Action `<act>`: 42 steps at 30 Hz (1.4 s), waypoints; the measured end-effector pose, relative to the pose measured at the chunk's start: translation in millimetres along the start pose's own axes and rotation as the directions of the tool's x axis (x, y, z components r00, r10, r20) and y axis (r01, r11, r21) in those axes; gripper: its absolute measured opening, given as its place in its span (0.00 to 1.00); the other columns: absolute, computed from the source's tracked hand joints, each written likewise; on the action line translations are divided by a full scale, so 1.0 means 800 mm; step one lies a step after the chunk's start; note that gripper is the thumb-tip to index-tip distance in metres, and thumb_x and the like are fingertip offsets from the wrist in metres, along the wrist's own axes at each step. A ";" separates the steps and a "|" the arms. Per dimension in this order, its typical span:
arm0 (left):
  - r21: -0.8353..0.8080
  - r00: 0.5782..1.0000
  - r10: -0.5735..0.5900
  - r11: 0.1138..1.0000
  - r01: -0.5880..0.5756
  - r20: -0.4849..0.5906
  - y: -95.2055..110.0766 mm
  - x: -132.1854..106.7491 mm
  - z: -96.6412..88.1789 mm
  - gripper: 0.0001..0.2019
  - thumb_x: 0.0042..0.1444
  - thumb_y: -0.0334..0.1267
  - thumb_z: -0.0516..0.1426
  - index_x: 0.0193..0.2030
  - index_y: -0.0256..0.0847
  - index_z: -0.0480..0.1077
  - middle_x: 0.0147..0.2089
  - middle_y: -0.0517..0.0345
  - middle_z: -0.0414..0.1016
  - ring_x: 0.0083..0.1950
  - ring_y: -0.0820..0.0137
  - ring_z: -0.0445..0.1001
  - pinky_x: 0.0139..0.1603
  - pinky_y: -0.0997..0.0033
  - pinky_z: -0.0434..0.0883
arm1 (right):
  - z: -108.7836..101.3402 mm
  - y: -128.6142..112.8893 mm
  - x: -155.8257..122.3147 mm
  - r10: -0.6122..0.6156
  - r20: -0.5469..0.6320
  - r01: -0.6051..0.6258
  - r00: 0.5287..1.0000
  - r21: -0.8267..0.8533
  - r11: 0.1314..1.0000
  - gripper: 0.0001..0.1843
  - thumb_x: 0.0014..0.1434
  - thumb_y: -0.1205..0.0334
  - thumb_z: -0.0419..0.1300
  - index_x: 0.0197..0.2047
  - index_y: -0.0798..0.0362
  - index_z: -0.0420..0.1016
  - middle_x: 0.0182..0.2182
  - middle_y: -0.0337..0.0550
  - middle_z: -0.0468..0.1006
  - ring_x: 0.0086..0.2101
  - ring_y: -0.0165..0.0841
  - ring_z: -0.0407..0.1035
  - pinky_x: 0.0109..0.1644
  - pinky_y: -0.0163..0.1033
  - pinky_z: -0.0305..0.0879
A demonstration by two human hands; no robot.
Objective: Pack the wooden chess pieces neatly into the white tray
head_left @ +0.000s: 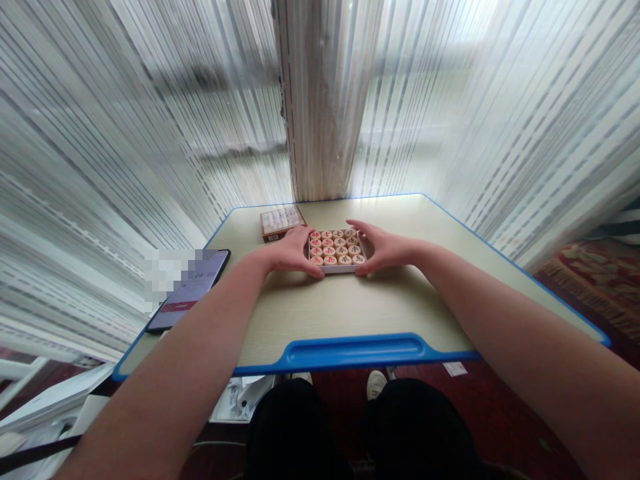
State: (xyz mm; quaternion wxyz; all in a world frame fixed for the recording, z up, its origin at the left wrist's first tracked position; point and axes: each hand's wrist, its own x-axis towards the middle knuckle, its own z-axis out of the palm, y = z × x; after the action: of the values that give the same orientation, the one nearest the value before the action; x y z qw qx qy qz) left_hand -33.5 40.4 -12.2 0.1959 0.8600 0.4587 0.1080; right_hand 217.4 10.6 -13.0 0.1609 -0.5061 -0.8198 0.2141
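A shallow white box tray point(343, 269) rests on the table between my hands. It is filled with round wooden Chinese chess pieces point(329, 251) set in rows, some with red characters and some with black. My left hand point(295, 252) is curved around the tray's left side, thumb at the near corner and fingers at the far one. On the opposite side, my right hand point(383, 248) holds the tray in the same way. Just behind my left hand lies a brown box cover point(281, 222) with a pale printed top.
The pale table point(365, 307) has a blue rim with a pen groove point(355, 349) at the near edge. A tablet point(193, 290) lies at the left edge, its screen lit. Striped sheer curtains point(425, 100) hang behind the table. An open white box point(245, 400) stands on the floor below.
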 end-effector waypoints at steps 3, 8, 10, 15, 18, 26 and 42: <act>-0.031 1.000 0.012 0.999 -0.013 -0.022 0.000 -0.001 0.000 0.54 0.26 0.55 0.66 0.62 0.38 0.53 0.62 0.43 0.56 0.65 0.51 0.55 0.65 0.55 0.55 | -0.003 -0.005 -0.003 -0.005 -0.017 0.004 1.000 -0.023 1.000 0.62 0.34 0.51 0.70 0.69 0.47 0.42 0.64 0.52 0.52 0.62 0.48 0.49 0.64 0.52 0.50; -0.049 0.998 0.046 0.998 -0.049 -0.052 0.004 -0.003 -0.001 0.54 0.25 0.53 0.67 0.61 0.37 0.53 0.60 0.44 0.56 0.63 0.52 0.57 0.65 0.56 0.55 | -0.007 -0.012 -0.007 -0.042 -0.059 0.036 0.997 -0.105 0.994 0.61 0.34 0.53 0.70 0.68 0.48 0.45 0.63 0.52 0.52 0.63 0.48 0.46 0.65 0.53 0.48; -0.046 0.995 0.064 0.997 -0.068 -0.076 0.005 -0.003 -0.001 0.53 0.25 0.52 0.67 0.60 0.36 0.55 0.59 0.45 0.58 0.62 0.52 0.58 0.65 0.55 0.56 | -0.007 -0.013 -0.008 -0.056 -0.066 0.048 0.996 -0.118 0.992 0.60 0.34 0.53 0.70 0.68 0.49 0.45 0.63 0.52 0.53 0.62 0.48 0.47 0.65 0.53 0.48; 0.007 0.986 0.125 0.992 -0.125 -0.114 0.003 -0.004 0.000 0.53 0.26 0.53 0.67 0.61 0.36 0.54 0.58 0.45 0.58 0.60 0.53 0.59 0.64 0.55 0.57 | -0.007 -0.010 -0.008 -0.121 -0.098 0.105 0.988 -0.153 0.983 0.58 0.35 0.52 0.69 0.67 0.46 0.47 0.62 0.51 0.55 0.61 0.49 0.48 0.63 0.56 0.51; 0.053 0.980 0.149 0.988 -0.143 -0.135 0.004 -0.005 -0.001 0.53 0.28 0.54 0.66 0.61 0.34 0.53 0.58 0.44 0.57 0.60 0.53 0.59 0.64 0.56 0.58 | -0.007 -0.008 -0.008 -0.145 -0.119 0.123 0.982 -0.177 0.977 0.59 0.35 0.51 0.70 0.67 0.46 0.46 0.62 0.51 0.54 0.62 0.50 0.47 0.63 0.57 0.50; 0.103 0.965 0.191 0.979 -0.175 -0.180 0.009 -0.007 -0.003 0.52 0.28 0.53 0.67 0.61 0.35 0.53 0.58 0.43 0.57 0.61 0.52 0.59 0.64 0.55 0.59 | -0.008 -0.005 -0.008 -0.204 -0.152 0.176 0.967 -0.180 0.968 0.59 0.35 0.53 0.70 0.68 0.44 0.45 0.62 0.49 0.53 0.62 0.51 0.45 0.63 0.61 0.49; 0.114 0.931 0.259 0.965 -0.237 -0.256 0.009 -0.007 -0.004 0.53 0.29 0.49 0.67 0.62 0.38 0.48 0.61 0.43 0.52 0.65 0.51 0.52 0.67 0.54 0.53 | -0.011 -0.005 -0.008 -0.247 -0.203 0.202 0.947 -0.217 0.955 0.59 0.35 0.53 0.69 0.68 0.45 0.44 0.63 0.50 0.51 0.61 0.51 0.45 0.64 0.59 0.49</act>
State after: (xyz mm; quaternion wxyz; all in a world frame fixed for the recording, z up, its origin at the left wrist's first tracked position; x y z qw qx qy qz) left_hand -32.5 32.7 -5.8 0.0817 0.8956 0.3726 0.2290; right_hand 221.3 5.1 -4.0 0.2275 -0.4434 -0.8653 0.0543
